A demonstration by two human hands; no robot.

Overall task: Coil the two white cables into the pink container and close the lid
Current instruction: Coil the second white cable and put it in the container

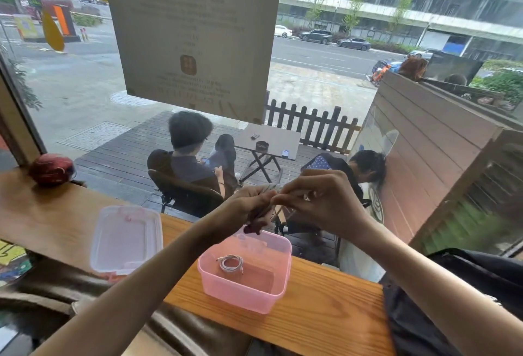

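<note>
The open pink container stands on the wooden counter. Inside it lies one coiled white cable. Above the container's far rim, both hands meet in the air on the second white cable, which is blurred and only partly visible. My left hand grips its loops, fingers curled round them. My right hand pinches the cable at my left fingertips. The clear lid with pink clips lies flat on the counter to the container's left.
A red round object sits at the counter's far left by the window. A black bag lies on the counter's right end. Behind the glass, people sit on a deck with a small table.
</note>
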